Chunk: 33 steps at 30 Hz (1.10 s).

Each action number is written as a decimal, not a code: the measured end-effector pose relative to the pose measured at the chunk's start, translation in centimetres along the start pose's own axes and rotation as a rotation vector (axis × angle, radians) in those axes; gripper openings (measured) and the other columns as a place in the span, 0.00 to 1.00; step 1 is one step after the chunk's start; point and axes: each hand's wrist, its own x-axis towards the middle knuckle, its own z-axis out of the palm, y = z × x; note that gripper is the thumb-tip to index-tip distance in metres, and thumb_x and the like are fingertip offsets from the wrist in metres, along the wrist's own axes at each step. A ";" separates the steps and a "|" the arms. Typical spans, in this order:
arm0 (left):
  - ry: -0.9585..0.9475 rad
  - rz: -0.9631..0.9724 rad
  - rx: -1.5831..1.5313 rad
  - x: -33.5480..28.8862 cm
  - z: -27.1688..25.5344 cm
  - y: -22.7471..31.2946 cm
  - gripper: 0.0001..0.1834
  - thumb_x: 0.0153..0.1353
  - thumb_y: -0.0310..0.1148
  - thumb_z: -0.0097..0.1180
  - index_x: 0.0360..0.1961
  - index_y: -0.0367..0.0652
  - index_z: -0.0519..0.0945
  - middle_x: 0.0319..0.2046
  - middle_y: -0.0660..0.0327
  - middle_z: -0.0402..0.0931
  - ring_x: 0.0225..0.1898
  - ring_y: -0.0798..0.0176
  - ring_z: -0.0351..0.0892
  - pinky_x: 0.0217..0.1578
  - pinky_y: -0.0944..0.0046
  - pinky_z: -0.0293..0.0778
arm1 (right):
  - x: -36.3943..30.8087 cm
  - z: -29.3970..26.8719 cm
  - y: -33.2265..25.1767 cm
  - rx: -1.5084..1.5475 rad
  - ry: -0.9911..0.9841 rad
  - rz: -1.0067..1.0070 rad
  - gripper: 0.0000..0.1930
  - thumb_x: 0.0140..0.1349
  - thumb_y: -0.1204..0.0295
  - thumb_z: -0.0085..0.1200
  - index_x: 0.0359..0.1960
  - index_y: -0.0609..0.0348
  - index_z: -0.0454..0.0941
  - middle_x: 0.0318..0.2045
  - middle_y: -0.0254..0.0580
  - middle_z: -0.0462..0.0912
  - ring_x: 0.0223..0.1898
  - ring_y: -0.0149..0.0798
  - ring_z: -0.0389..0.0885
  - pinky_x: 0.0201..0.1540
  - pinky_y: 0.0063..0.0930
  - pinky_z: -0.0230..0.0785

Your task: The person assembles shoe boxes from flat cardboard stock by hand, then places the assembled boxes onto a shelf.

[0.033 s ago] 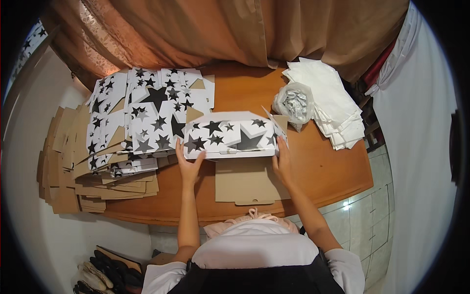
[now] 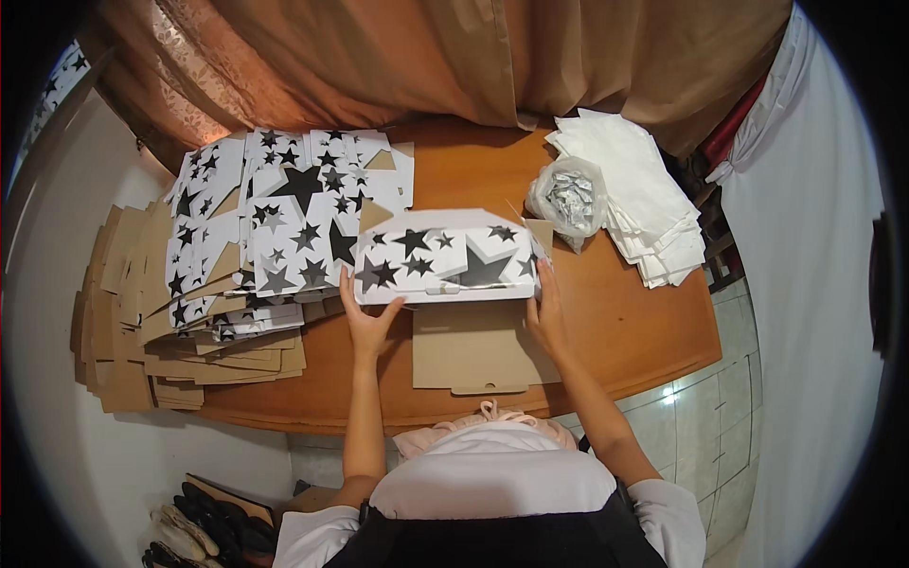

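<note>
A white cardboard box with black and grey stars (image 2: 431,260) is held between my two hands over the middle of the table. My left hand (image 2: 369,320) grips its left end, thumb along the front lower edge. My right hand (image 2: 547,308) closes on the right end, fingers up the side. A pale flap stands along the box's far edge, and a brown flap (image 2: 541,234) sticks out at its far right corner. The box's inside is hidden from view. Under and in front of the box lies a flat brown cardboard piece (image 2: 469,355).
Stacked star-printed flat boxes (image 2: 301,189) and brown cardboard sheets (image 2: 118,312) cover the table's left side. A clear plastic bag of silvery packets (image 2: 571,201) sits at the far right beside white paper sheets (image 2: 653,213). Brown curtains (image 2: 379,57) hang behind the wooden table (image 2: 634,331).
The box has tipped slightly, so more of its starred face shows, and the flap at its right end sits lower. Both hands keep their hold.
</note>
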 end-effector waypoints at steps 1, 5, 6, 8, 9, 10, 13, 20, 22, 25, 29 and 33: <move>0.014 0.115 0.034 -0.5 0.4 0.4 0.42 0.49 0.23 0.60 0.63 0.39 0.51 0.61 0.47 0.54 0.60 0.52 0.58 0.58 0.62 0.55 | -0.1 0.0 0.1 0.003 -0.007 0.002 0.30 0.53 0.82 0.43 0.61 0.63 0.53 0.61 0.56 0.56 0.63 0.54 0.53 0.64 0.39 0.45; 0.074 0.203 0.251 -1.3 -0.1 -1.6 0.41 0.47 0.14 0.51 0.63 0.40 0.51 0.61 0.50 0.56 0.60 0.54 0.59 0.58 0.63 0.56 | -0.1 0.0 -0.4 0.258 0.097 0.051 0.30 0.53 0.84 0.39 0.61 0.65 0.53 0.61 0.55 0.57 0.63 0.52 0.53 0.64 0.36 0.43; 0.066 0.185 0.293 -1.8 0.5 -0.1 0.40 0.45 0.12 0.45 0.63 0.40 0.53 0.62 0.52 0.56 0.61 0.54 0.59 0.58 0.64 0.56 | -0.1 -0.6 -0.7 0.269 0.122 0.036 0.29 0.55 0.83 0.39 0.61 0.66 0.53 0.61 0.55 0.57 0.63 0.51 0.53 0.64 0.36 0.43; 0.016 0.192 0.293 -2.1 0.5 -0.9 0.39 0.45 0.12 0.44 0.62 0.39 0.55 0.62 0.51 0.56 0.62 0.53 0.57 0.59 0.63 0.56 | 0.0 -0.8 -1.1 0.403 0.212 0.027 0.25 0.59 0.80 0.36 0.60 0.69 0.54 0.60 0.53 0.59 0.62 0.47 0.55 0.63 0.33 0.45; -0.043 0.208 0.277 -2.4 1.0 -1.2 0.38 0.45 0.12 0.43 0.61 0.39 0.56 0.62 0.50 0.55 0.63 0.51 0.56 0.59 0.63 0.55 | -1.1 -0.7 0.9 0.395 0.220 0.033 0.25 0.59 0.80 0.36 0.60 0.69 0.54 0.60 0.53 0.59 0.62 0.47 0.55 0.63 0.33 0.45; -0.096 0.187 0.167 -2.6 1.7 -1.6 0.38 0.43 0.11 0.41 0.60 0.38 0.58 0.62 0.50 0.55 0.63 0.50 0.55 0.59 0.61 0.56 | -2.8 -0.4 4.6 0.630 0.351 0.147 0.23 0.62 0.79 0.32 0.60 0.66 0.54 0.59 0.50 0.60 0.62 0.43 0.56 0.62 0.32 0.48; -0.160 0.255 0.199 -3.1 1.8 -2.2 0.38 0.42 0.11 0.40 0.60 0.38 0.58 0.62 0.49 0.56 0.63 0.50 0.55 0.59 0.61 0.57 | -3.3 -0.6 3.7 0.762 0.444 0.316 0.23 0.62 0.79 0.34 0.60 0.69 0.54 0.59 0.49 0.59 0.61 0.41 0.57 0.62 0.30 0.47; -0.200 0.208 0.032 -2.5 1.1 -3.6 0.34 0.46 0.11 0.43 0.59 0.41 0.61 0.64 0.49 0.49 0.63 0.54 0.54 0.56 0.62 0.62 | -4.3 -2.1 0.0 0.306 0.257 0.158 0.26 0.61 0.80 0.34 0.63 0.66 0.49 0.61 0.52 0.56 0.64 0.46 0.52 0.64 0.33 0.43; -0.235 0.327 0.165 -2.2 0.8 -3.5 0.32 0.50 0.13 0.47 0.59 0.44 0.62 0.61 0.47 0.56 0.59 0.56 0.62 0.50 0.64 0.68 | -5.0 -2.5 0.1 0.312 0.266 0.177 0.28 0.60 0.81 0.34 0.64 0.65 0.47 0.62 0.52 0.55 0.64 0.46 0.51 0.64 0.33 0.42; -0.304 0.147 0.064 -2.9 0.4 -4.1 0.33 0.50 0.13 0.49 0.59 0.43 0.62 0.53 0.48 0.67 0.52 0.57 0.71 0.46 0.65 0.72 | -5.4 -3.5 0.4 0.347 0.265 0.218 0.32 0.57 0.83 0.38 0.65 0.63 0.44 0.63 0.51 0.53 0.66 0.46 0.48 0.65 0.34 0.40; -0.231 0.183 0.166 -2.9 0.4 -4.4 0.32 0.50 0.14 0.51 0.58 0.44 0.64 0.46 0.50 0.74 0.45 0.58 0.76 0.40 0.66 0.75 | -4.5 -5.9 -0.7 0.471 0.103 0.198 0.37 0.53 0.86 0.46 0.65 0.57 0.46 0.63 0.50 0.54 0.63 0.43 0.55 0.62 0.32 0.49; -0.215 0.184 0.212 -3.1 0.0 -4.2 0.30 0.51 0.15 0.54 0.57 0.44 0.66 0.44 0.51 0.75 0.42 0.60 0.78 0.37 0.67 0.76 | -4.2 -8.5 0.2 0.258 -0.097 0.223 0.32 0.52 0.86 0.50 0.60 0.54 0.60 0.57 0.49 0.65 0.56 0.40 0.67 0.55 0.29 0.64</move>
